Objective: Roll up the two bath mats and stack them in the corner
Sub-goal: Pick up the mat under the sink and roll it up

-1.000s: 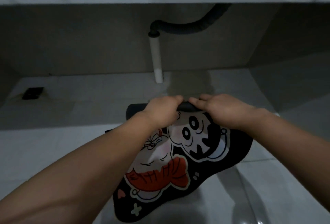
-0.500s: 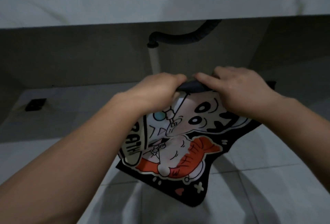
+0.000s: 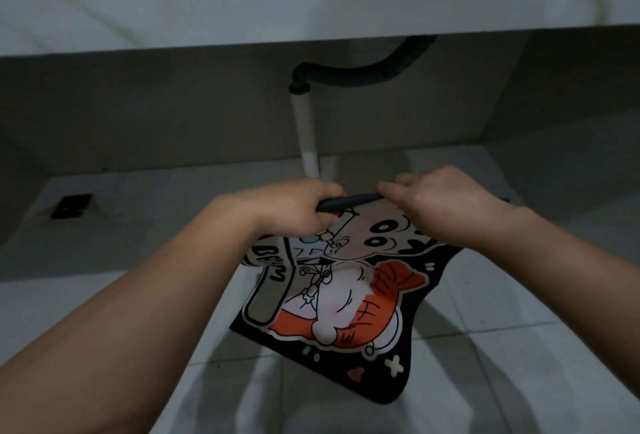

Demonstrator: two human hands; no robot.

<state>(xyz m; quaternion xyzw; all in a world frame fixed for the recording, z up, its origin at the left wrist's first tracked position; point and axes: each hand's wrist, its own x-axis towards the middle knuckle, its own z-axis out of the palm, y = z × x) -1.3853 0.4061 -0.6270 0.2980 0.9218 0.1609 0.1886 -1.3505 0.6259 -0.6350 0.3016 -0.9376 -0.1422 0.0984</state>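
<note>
A single bath mat (image 3: 332,298) filled the centre of the frame, held up off the pale tiled floor (image 3: 502,347) and hanging down toward the lower right. It was black with a rounded lower corner and carried a cartoon print: a pale face with ringed eyes near the top, an orange and white figure below it, a speech bubble with letters on the left, and a small white cross and red heart near the bottom edge. Its upper edge was folded into a thin dark roll. The left hand (image 3: 294,208) was closed around the left part of that roll, and the right hand (image 3: 446,205) pinched the right part with its fingers curled over it. In the upper centre a white pipe (image 3: 306,132) joined a dark ribbed hose (image 3: 367,73) under a counter (image 3: 207,0).
</note>
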